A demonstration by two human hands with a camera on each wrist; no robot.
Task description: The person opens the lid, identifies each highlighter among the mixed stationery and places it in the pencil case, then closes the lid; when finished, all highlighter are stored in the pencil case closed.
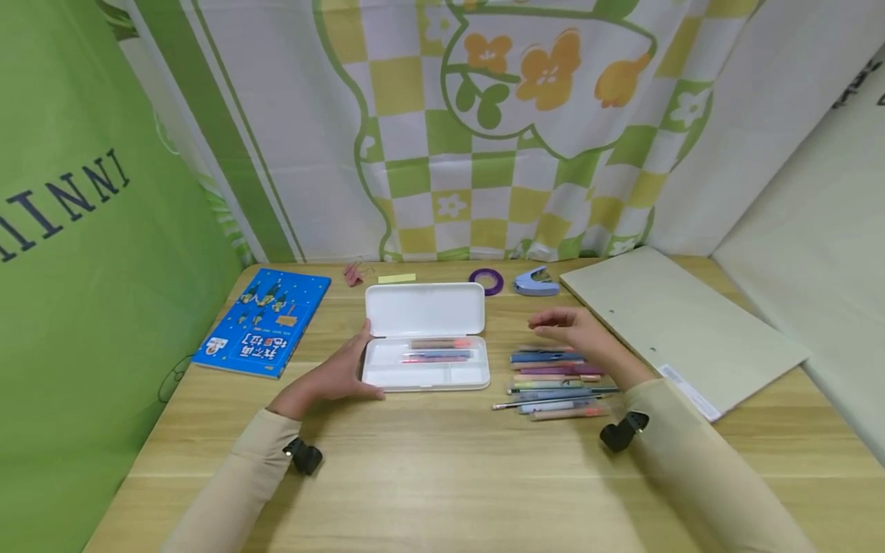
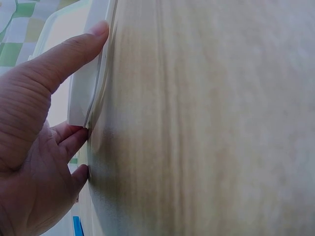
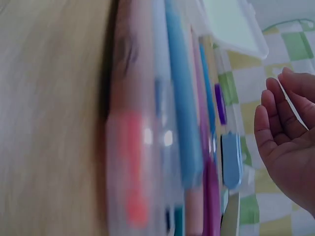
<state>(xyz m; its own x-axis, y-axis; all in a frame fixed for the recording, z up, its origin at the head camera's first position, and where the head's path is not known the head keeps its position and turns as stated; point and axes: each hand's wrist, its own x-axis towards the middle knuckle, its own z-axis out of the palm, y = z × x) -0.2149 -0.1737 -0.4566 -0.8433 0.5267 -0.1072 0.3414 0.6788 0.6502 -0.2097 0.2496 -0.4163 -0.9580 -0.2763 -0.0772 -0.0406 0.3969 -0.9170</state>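
Observation:
A white pencil case (image 1: 425,310) lies on the table with its lid raised, and a few pens (image 1: 437,355) rest in its tray. My left hand (image 1: 337,373) holds the case at its left end. In the left wrist view the thumb (image 2: 69,55) lies along the front edge, and the other fingers are at the side. To the right of the case, my right hand (image 1: 579,332) hovers over the far end of a spread of pens and pencils (image 1: 556,394). Its fingers (image 3: 265,129) are loosely bent, with nothing held between them.
A blue book (image 1: 266,322) lies at the left. Along the back are a pink binder clip (image 1: 353,275), yellow sticky notes (image 1: 397,279), a purple tape roll (image 1: 487,281) and a light-blue stapler (image 1: 535,283). A large beige board (image 1: 681,326) lies at the right, beside the right forearm.

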